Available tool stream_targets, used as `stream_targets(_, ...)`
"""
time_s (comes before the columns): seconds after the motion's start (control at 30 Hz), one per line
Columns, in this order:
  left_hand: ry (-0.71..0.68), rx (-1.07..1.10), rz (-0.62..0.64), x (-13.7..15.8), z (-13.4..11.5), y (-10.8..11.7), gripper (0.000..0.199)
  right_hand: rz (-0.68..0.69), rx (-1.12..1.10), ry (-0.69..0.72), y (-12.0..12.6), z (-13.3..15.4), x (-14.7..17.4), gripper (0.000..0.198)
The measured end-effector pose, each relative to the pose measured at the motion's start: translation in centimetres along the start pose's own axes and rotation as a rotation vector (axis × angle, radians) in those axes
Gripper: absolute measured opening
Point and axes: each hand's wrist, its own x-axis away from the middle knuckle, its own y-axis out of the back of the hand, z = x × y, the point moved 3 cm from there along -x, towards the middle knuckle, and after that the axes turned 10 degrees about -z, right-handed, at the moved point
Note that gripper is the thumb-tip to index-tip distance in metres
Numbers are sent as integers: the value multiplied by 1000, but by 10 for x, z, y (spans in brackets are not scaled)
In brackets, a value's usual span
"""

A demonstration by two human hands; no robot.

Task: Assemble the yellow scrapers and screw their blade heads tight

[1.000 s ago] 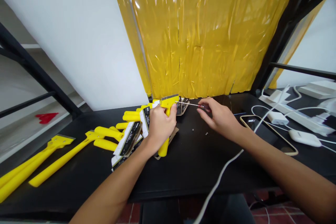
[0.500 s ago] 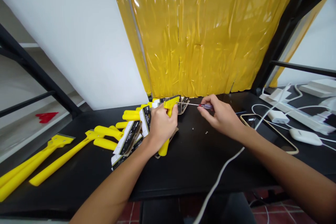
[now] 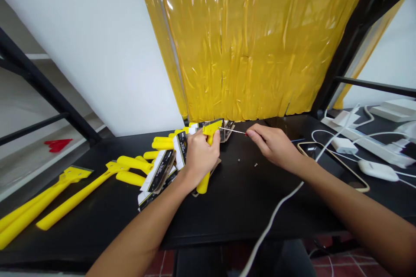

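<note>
My left hand (image 3: 202,153) is closed around a yellow scraper (image 3: 212,127), its head tilted up and its handle end showing below my fingers. In my closed right hand (image 3: 271,142) is a screwdriver (image 3: 234,131); its thin shaft points left and the tip meets the scraper's head. Most of the screwdriver's handle is hidden in my fingers. Two tiny screws (image 3: 255,165) lie on the black table below the shaft. Left of my left hand is a pile of yellow scrapers (image 3: 134,163) and black-and-white packages (image 3: 159,171).
Long-handled yellow scrapers (image 3: 73,174) lie at the left of the black table (image 3: 227,220). A phone (image 3: 344,166), a power strip (image 3: 383,147) and white chargers crowd the right side. One white cable (image 3: 276,210) hangs over the front edge. Yellow plastic sheeting (image 3: 253,52) covers the back.
My right hand has turned on the screwdriver, its fingers now wrapped over the handle that showed before. The left hand and the scraper stay nearly still.
</note>
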Motion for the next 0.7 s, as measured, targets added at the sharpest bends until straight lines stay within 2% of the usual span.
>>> stream_targets(0.07,-6,14,-8,0,0,0,40,-2,11,-1,1,1,-1,31)
stream_targets(0.13,-6,22,-15,0,1,-1,38,-23,-20,-38,2,1,-1,22)
stream_targets(0.27,8,29,-6,0,2,-1,40,-15,-30,-84,0,0,-1,20)
stream_targets(0.4,-14,10,-12,1,1,-1,41,8,25,-66,-1,-1,-1,35)
stream_targets(0.5,-10,11,-8,0,1,-2,40,5,-12,-108,-1,-2,0,23)
stream_targets(0.63,18,30,3,0,2,-1,42,-7,-4,-107,0,-3,0,20)
stream_targets(0.7,14,30,3,1,2,-1,43,-9,18,-82,0,-2,0,26)
